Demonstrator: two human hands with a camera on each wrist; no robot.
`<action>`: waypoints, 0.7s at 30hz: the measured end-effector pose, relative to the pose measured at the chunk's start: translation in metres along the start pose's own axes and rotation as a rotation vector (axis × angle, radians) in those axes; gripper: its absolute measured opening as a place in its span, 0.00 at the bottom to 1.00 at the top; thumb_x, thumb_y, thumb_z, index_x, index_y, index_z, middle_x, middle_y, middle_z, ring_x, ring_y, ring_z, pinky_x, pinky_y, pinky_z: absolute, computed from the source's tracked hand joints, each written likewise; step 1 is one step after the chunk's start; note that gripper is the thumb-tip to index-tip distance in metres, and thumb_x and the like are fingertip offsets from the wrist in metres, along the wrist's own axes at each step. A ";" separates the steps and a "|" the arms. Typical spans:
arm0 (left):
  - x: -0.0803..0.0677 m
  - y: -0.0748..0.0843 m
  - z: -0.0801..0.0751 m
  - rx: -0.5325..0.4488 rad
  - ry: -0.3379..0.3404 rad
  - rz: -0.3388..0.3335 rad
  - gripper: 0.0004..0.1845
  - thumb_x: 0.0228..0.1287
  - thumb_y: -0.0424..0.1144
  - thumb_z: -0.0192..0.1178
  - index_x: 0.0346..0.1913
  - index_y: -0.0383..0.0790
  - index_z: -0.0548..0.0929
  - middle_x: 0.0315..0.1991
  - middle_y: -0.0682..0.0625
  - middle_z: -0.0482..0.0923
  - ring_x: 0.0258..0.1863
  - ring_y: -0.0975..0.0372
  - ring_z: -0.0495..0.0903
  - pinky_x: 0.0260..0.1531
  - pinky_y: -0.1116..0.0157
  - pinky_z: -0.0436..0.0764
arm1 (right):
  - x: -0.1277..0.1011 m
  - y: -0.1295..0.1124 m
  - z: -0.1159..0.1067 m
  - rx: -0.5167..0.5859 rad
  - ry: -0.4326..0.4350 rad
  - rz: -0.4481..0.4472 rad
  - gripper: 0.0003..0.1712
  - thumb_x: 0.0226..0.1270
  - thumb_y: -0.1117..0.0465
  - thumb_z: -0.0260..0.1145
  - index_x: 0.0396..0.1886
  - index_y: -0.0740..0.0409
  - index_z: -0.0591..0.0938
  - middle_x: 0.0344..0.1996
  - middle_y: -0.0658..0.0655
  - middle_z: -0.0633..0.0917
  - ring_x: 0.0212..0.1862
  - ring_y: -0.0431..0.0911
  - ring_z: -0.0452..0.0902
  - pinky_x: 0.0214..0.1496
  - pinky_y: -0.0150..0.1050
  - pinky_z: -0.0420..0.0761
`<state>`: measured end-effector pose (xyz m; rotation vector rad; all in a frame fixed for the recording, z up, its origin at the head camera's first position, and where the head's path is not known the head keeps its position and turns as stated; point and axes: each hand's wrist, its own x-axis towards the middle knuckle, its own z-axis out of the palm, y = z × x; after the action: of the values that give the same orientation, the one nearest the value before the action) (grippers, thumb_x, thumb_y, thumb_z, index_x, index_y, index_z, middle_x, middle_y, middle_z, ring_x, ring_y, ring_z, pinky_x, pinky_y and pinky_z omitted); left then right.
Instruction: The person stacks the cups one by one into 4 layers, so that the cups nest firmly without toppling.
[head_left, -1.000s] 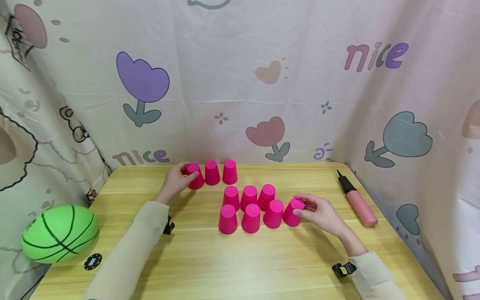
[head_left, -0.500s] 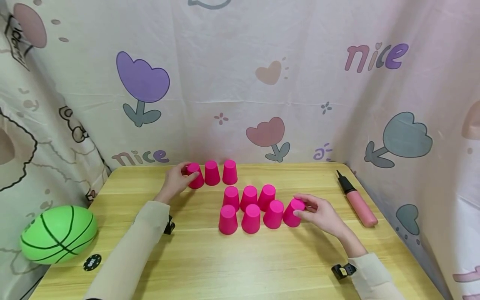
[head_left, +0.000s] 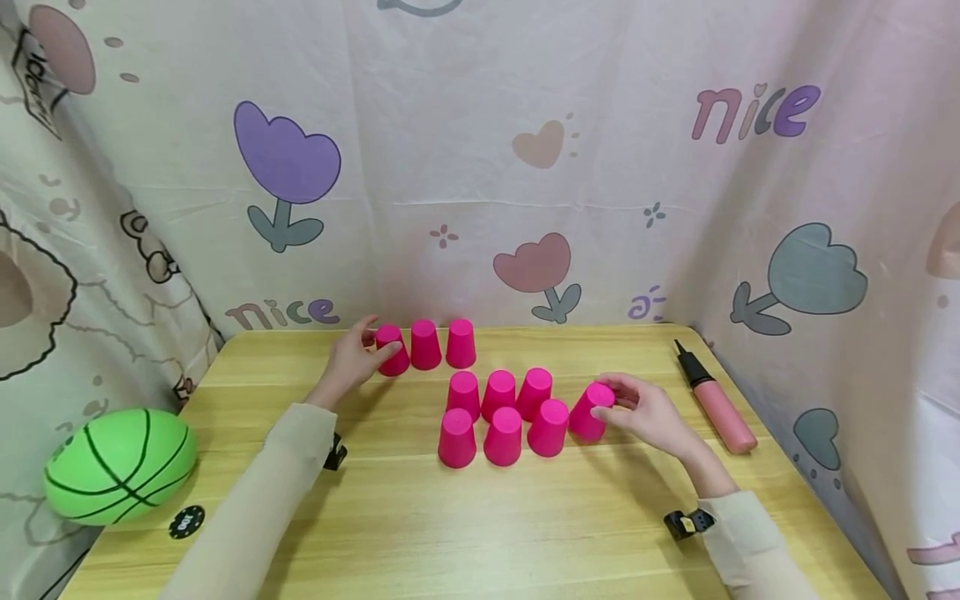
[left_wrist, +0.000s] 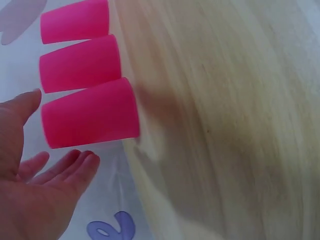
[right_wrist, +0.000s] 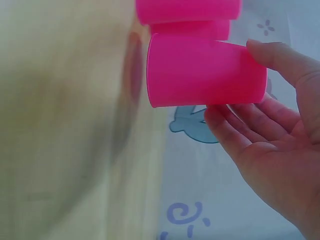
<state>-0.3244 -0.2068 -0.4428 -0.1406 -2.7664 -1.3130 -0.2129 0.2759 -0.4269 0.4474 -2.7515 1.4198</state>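
My right hand (head_left: 648, 412) pinches a pink cup (right_wrist: 205, 72) between thumb and fingers. That upside-down cup is at the right end of the front row, apparently just off the table. At the back left, my left hand (head_left: 350, 360) is spread around the leftmost cup (left_wrist: 92, 115) of the back row. In the left wrist view its thumb and fingers stand slightly apart from that cup. Beside it are two more upside-down cups, the middle one (head_left: 425, 346) and the right one (head_left: 461, 344). Several others, including a front cup (head_left: 457, 439), stand grouped in the middle.
A pink hand pump (head_left: 716, 402) with a black nozzle lies on the right of the wooden table (head_left: 480, 533). At the left edge are a green ball (head_left: 120, 467) and a black chip (head_left: 187, 522). A patterned curtain (head_left: 420, 167) hangs behind the table.
My right hand has moved up and slightly away from me in the head view, carrying its cup with it. My left hand's fingers have opened away from the back-row cup.
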 end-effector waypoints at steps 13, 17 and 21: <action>-0.043 0.018 -0.011 0.033 0.039 0.051 0.40 0.65 0.52 0.65 0.74 0.40 0.61 0.63 0.30 0.73 0.61 0.37 0.75 0.58 0.43 0.77 | 0.052 -0.025 -0.013 -0.031 0.006 -0.003 0.34 0.60 0.52 0.76 0.62 0.59 0.76 0.54 0.61 0.83 0.55 0.55 0.82 0.57 0.45 0.83; -0.058 0.027 -0.005 0.024 0.030 0.110 0.37 0.66 0.48 0.66 0.72 0.38 0.65 0.60 0.31 0.76 0.59 0.39 0.77 0.57 0.44 0.78 | 0.070 -0.035 -0.011 -0.024 0.006 -0.017 0.33 0.60 0.51 0.75 0.62 0.58 0.76 0.53 0.60 0.83 0.54 0.55 0.82 0.53 0.44 0.85; -0.072 0.035 0.005 0.017 0.003 0.175 0.32 0.65 0.48 0.67 0.67 0.39 0.70 0.57 0.35 0.79 0.57 0.43 0.79 0.57 0.46 0.79 | 0.089 -0.042 -0.005 -0.025 -0.002 -0.051 0.29 0.61 0.52 0.75 0.60 0.54 0.78 0.50 0.58 0.84 0.51 0.54 0.83 0.49 0.43 0.86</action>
<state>-0.2493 -0.1842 -0.4264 -0.3709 -2.6906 -1.2441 -0.2876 0.2351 -0.3780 0.5154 -2.7350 1.3735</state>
